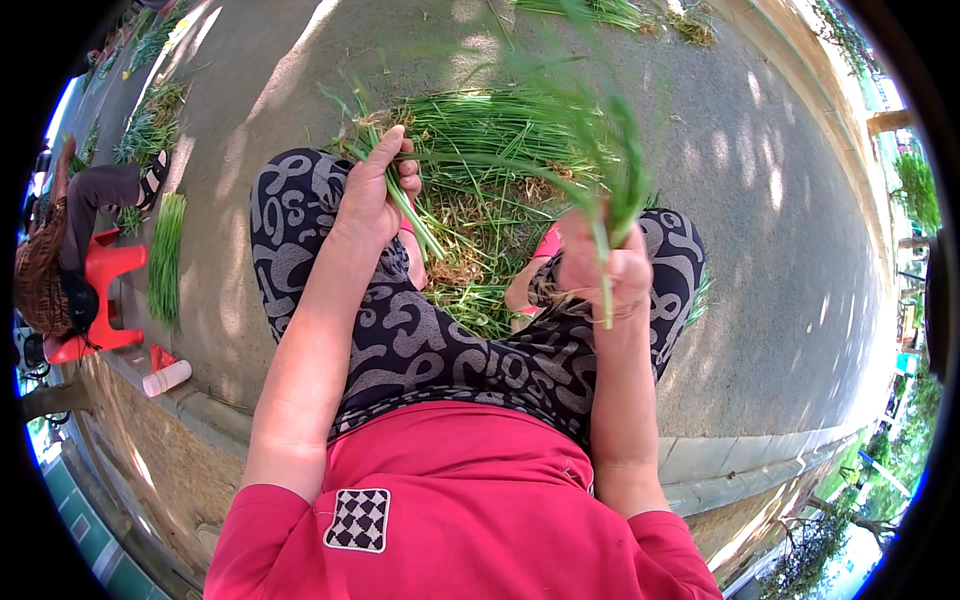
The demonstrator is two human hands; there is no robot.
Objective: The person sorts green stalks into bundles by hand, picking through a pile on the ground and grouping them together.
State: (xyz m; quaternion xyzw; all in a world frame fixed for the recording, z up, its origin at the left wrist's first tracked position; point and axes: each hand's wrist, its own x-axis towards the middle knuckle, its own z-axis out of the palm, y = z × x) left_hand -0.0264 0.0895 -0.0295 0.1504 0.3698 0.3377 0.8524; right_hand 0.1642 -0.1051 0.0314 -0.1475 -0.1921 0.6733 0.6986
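Pavement [760, 200], grey and sun-dappled, is strewn with a heap of green stalks [490, 150] ahead of the knees; a white cup [166, 378] is seen on the kerb. A stalk [410, 215] is gripped by the closed left hand [375, 195]; a blurred bunch [610, 190] is clasped in the right hand [600, 275]

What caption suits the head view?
Seated person's left hand and right hand each grip green chives above a pile.
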